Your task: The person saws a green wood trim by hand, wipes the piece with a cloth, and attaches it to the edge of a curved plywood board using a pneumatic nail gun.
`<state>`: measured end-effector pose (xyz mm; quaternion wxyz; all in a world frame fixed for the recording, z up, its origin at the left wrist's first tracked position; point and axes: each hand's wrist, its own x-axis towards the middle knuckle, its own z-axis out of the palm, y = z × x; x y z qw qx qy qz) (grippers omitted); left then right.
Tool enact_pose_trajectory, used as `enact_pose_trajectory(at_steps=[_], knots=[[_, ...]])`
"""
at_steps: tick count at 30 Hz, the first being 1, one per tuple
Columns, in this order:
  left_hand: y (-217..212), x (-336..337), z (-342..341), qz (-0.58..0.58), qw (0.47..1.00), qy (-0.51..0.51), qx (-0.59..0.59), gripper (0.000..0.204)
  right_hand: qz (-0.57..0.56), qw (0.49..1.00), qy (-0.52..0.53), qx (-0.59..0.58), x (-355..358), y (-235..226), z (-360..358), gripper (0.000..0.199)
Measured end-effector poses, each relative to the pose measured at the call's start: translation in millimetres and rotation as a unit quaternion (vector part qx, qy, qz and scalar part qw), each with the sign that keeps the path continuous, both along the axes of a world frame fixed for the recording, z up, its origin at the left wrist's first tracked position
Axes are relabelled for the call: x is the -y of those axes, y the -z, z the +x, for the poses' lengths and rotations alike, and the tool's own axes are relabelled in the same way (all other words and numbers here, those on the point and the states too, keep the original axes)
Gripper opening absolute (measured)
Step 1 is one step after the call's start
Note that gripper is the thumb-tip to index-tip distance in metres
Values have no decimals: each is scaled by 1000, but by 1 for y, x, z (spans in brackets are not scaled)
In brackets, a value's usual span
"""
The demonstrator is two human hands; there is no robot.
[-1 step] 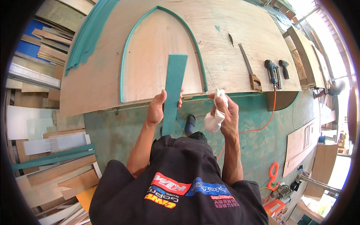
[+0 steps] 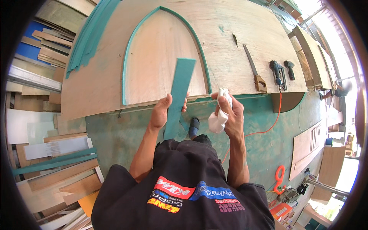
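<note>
My left hand [image 2: 162, 111] is closed round a flat teal-painted board [image 2: 181, 84], thumb on the near side and fingertips showing past its right edge. The board stands up in front of me, its top tipped a little to the right. In my right hand [image 2: 234, 117] a crumpled white cloth [image 2: 217, 122] is pinched, part of it hanging below the fingers. The cloth is apart from the board. Beyond both hands, on the plywood worktop [image 2: 92, 84], lies a pointed-arch panel [image 2: 161, 50] edged with a teal strip.
Several teal strips [image 2: 90, 42] lie at the worktop's far left. Toward the right are a handsaw [image 2: 253, 67], a pneumatic nailer [image 2: 278, 74] with an orange hose [image 2: 276, 119], and a cordless drill [image 2: 289, 70]. Stacked boards [image 2: 57, 172] fill the left. Another person [image 2: 343, 90] is at far right.
The board's top has tilted slightly to the right. My right hand with the cloth has shifted very slightly up and to the left.
</note>
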<state>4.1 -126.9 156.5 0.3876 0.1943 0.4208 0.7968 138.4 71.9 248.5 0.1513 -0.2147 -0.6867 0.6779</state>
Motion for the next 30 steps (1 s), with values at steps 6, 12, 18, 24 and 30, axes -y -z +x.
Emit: enact_pose_trajectory(at_steps=[6,12,18,24,30], knots=[[-13,3,22,-62,997,36,-26,71,154,987,-43,-29,0,-27,-24,33],[-6,9,22,-66,996,49,-31,68,147,987,-60,-6,-1,-27,-31,34],[0,14,21,-84,995,55,-23,73,176,982,-72,-9,4,-20,-37,33],[4,16,23,-81,995,56,-20,73,187,980,-66,13,8,-19,-37,32],[10,22,22,-98,994,47,-21,71,216,974,-61,25,6,-14,-36,33]])
